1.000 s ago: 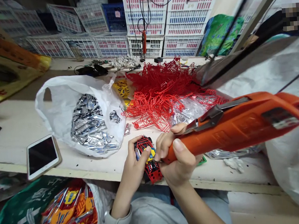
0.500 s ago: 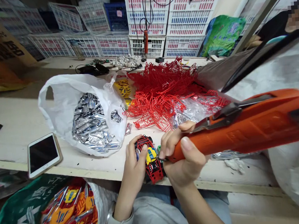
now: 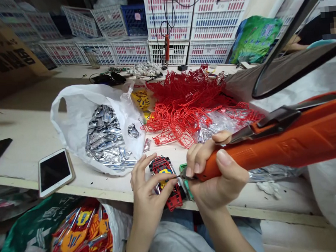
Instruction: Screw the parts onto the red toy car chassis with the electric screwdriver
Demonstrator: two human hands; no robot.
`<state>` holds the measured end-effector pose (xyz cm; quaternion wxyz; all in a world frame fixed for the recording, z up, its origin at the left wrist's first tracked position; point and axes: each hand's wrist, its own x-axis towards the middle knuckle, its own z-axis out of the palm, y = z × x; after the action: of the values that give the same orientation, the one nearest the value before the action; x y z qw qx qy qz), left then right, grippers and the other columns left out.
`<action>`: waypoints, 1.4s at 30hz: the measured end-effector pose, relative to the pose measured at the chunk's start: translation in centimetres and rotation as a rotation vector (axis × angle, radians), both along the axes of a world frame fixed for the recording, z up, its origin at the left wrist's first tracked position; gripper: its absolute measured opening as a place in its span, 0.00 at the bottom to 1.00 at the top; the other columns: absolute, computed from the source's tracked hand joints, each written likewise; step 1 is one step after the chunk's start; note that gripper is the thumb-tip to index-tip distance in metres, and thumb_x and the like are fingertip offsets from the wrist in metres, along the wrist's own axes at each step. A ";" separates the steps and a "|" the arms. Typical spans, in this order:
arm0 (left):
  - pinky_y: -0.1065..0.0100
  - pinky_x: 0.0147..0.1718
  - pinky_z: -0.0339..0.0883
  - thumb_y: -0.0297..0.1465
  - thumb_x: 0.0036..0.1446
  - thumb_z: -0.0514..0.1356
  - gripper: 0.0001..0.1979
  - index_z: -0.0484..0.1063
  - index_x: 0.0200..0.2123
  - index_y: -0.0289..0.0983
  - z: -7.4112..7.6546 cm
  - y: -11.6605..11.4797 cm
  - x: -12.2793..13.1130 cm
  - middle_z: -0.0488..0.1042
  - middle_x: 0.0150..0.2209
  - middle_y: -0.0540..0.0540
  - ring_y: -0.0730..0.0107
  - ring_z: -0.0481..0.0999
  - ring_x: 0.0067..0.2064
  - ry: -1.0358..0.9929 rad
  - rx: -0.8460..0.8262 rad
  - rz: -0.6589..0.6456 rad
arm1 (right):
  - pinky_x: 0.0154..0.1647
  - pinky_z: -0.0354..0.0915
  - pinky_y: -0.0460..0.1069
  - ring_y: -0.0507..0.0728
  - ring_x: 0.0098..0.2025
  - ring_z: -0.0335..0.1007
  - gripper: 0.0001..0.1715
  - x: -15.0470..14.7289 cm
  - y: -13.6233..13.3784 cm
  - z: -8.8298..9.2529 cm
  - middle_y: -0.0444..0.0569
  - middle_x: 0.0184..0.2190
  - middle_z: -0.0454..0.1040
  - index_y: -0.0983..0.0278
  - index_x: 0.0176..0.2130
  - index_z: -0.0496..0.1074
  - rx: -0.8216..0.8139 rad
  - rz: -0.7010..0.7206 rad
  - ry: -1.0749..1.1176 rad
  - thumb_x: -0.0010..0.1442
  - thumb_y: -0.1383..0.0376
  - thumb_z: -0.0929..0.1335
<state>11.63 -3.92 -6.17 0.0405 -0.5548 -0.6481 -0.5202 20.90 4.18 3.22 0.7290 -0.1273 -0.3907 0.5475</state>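
My right hand is wrapped round an orange electric screwdriver, its thin bit pointing left. Over a red toy car with a yellow and blue middle, my left hand brings thumb and forefinger together at the bit's tip. Whatever those fingertips pinch there is too small to make out. The car lies on the bench near its front edge, partly covered by the left fingers. Just right of it, a small green container shows, partly hidden behind my right hand.
A white plastic bag of silvery parts lies open at left, beside a phone. Behind the car are heaped red frames. A sack of red and orange parts stands below the edge. Crates line the back; another person sits far right.
My left hand has come off the car's body, and its thumb and forefinger now meet at the bit's tip. The screwdriver has shifted slightly right, uncovering more of the green container.
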 end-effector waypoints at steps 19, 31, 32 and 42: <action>0.57 0.67 0.54 0.27 0.68 0.65 0.07 0.78 0.43 0.47 1.0 -0.3 -0.1 0.69 0.58 0.47 0.59 0.63 0.67 0.184 0.052 -0.019 | 0.16 0.59 0.44 0.48 0.13 0.58 0.07 0.3 0.2 0.8 0.35 0.15 0.66 0.62 0.38 0.76 0.043 0.043 0.027 0.58 0.67 0.68; 0.56 0.65 0.59 0.28 0.70 0.63 0.08 0.79 0.45 0.49 0.1 -0.3 0.5 0.73 0.57 0.48 0.60 0.65 0.67 0.044 0.068 -0.005 | 0.15 0.59 0.45 0.49 0.12 0.57 0.08 -0.1 -0.2 0.6 0.33 0.15 0.65 0.61 0.39 0.72 0.047 0.013 0.005 0.57 0.67 0.67; 0.55 0.65 0.60 0.28 0.69 0.63 0.09 0.79 0.45 0.50 0.0 -0.2 0.5 0.73 0.57 0.49 0.59 0.66 0.66 0.033 0.071 -0.002 | 0.15 0.59 0.45 0.49 0.12 0.57 0.07 -0.1 -0.2 0.6 0.33 0.15 0.65 0.61 0.39 0.72 0.047 0.008 -0.007 0.57 0.67 0.67; 0.61 0.65 0.58 0.29 0.71 0.61 0.08 0.78 0.44 0.49 -0.1 -0.2 0.6 0.73 0.55 0.51 0.65 0.66 0.64 -0.003 0.065 -0.028 | 0.15 0.59 0.45 0.50 0.12 0.58 0.07 0.1 -0.2 0.6 0.34 0.14 0.65 0.61 0.39 0.72 0.028 0.017 -0.019 0.57 0.67 0.67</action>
<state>12.19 -4.15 -6.26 0.0505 -0.5613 -0.6232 -0.5423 20.98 3.97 3.83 0.7224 -0.1188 -0.4062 0.5468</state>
